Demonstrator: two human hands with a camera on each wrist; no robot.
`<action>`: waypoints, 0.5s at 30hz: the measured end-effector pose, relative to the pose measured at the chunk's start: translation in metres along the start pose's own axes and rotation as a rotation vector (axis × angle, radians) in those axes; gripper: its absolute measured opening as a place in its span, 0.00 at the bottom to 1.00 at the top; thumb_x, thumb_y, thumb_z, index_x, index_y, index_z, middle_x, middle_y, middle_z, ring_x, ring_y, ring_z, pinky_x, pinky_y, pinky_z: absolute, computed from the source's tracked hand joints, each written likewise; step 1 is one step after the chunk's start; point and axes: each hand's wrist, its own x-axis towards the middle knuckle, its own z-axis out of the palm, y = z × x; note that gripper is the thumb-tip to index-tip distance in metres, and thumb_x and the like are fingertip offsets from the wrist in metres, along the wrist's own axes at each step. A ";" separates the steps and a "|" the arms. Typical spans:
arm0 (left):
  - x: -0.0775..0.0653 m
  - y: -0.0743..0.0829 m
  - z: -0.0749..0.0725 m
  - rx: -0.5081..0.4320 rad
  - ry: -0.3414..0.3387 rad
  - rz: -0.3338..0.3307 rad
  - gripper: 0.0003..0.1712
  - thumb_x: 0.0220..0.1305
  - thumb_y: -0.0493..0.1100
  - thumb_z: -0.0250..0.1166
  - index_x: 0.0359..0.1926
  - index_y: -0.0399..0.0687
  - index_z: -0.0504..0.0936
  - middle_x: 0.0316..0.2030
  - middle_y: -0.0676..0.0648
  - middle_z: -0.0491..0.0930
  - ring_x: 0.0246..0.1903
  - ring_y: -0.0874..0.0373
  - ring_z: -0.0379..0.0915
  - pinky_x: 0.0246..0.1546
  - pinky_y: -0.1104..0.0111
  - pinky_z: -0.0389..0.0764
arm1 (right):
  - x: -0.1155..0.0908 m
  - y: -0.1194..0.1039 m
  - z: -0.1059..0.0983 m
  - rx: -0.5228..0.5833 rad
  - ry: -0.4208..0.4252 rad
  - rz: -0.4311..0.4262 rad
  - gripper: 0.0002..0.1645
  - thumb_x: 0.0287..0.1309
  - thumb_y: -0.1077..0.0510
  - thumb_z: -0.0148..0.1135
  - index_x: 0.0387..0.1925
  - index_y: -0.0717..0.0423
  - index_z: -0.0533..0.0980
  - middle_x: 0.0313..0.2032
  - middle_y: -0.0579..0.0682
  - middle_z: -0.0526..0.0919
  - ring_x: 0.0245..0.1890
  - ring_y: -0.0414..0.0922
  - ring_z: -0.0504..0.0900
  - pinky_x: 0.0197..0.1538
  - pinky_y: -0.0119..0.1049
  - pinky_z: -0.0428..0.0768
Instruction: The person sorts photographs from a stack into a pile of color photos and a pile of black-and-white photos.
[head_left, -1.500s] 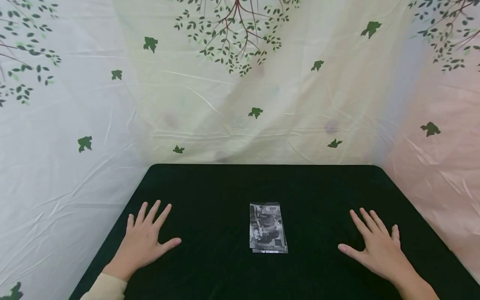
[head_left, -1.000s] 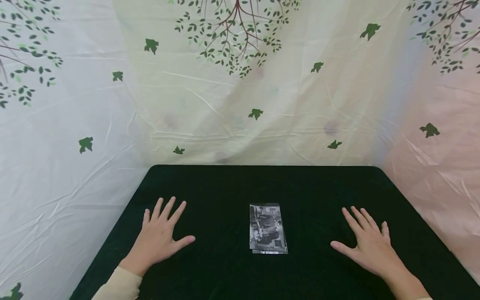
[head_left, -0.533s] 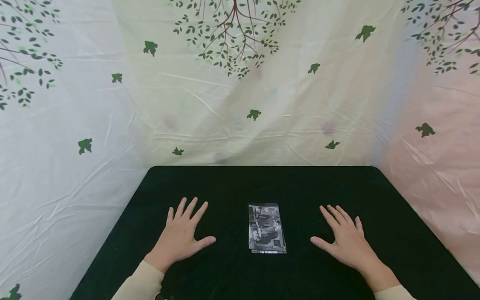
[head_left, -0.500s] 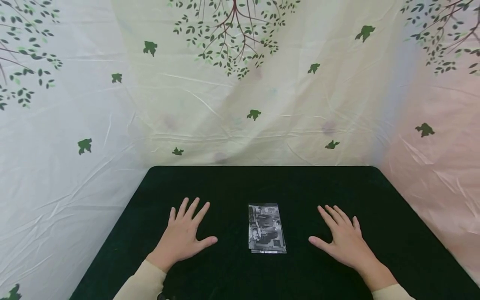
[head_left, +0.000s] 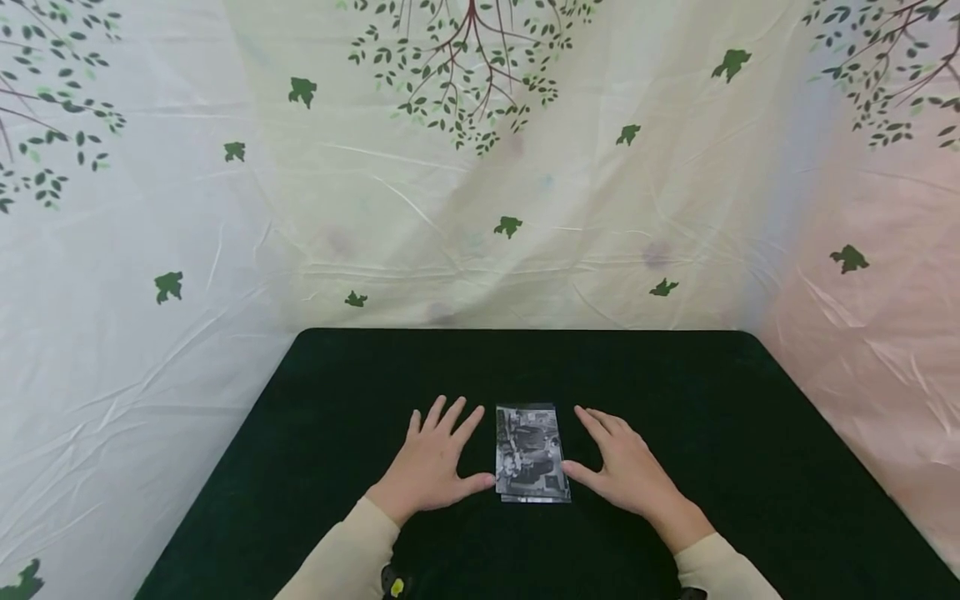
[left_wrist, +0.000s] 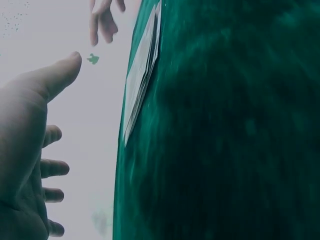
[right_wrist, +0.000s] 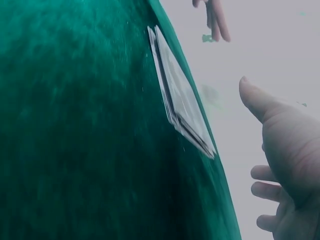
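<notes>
A small stack of black-and-white printed photos [head_left: 531, 454] lies near the middle of the dark green table, its sheets slightly out of line. On its left side my left hand [head_left: 429, 462] is spread, thumb tip right at the stack's left edge. My right hand [head_left: 626, 467] is on the other side, with its thumb tip overlapping the right edge in the head view. Both hands hold nothing. Seen low from the left wrist, the stack [left_wrist: 141, 75] shows several thin layers, and the thumb stands above table level. The right wrist view shows the stack [right_wrist: 180, 95] with offset layers.
The dark green cloth-covered table [head_left: 360, 367] has rounded far corners. Behind it and along both sides hangs pale fabric [head_left: 420, 225] printed with leaves and branches. Dark wrist devices [head_left: 392, 582] show at the cream sleeves [head_left: 348, 550].
Both hands have moved inward from the table's sides to the photo stack, the left hand going right and the right hand going left. The stack has stayed in place.
</notes>
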 end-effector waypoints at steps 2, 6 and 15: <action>0.006 0.005 0.004 -0.010 -0.015 0.007 0.54 0.53 0.79 0.54 0.75 0.61 0.52 0.73 0.43 0.51 0.71 0.37 0.41 0.60 0.34 0.53 | 0.005 -0.005 0.004 0.012 -0.007 -0.001 0.55 0.50 0.26 0.60 0.73 0.46 0.57 0.67 0.57 0.63 0.66 0.59 0.61 0.60 0.64 0.62; 0.015 0.014 0.011 -0.033 -0.060 0.016 0.55 0.53 0.79 0.53 0.75 0.59 0.53 0.73 0.42 0.51 0.71 0.37 0.42 0.59 0.34 0.54 | 0.012 -0.011 0.012 0.030 -0.032 0.012 0.56 0.49 0.23 0.58 0.73 0.45 0.57 0.67 0.57 0.63 0.66 0.59 0.62 0.60 0.63 0.64; 0.027 0.025 0.024 -0.131 -0.169 -0.013 0.55 0.53 0.79 0.54 0.74 0.57 0.54 0.73 0.43 0.50 0.71 0.38 0.41 0.60 0.35 0.53 | 0.023 -0.017 0.029 0.112 -0.096 0.008 0.53 0.52 0.27 0.60 0.73 0.46 0.57 0.68 0.57 0.63 0.67 0.57 0.61 0.61 0.61 0.63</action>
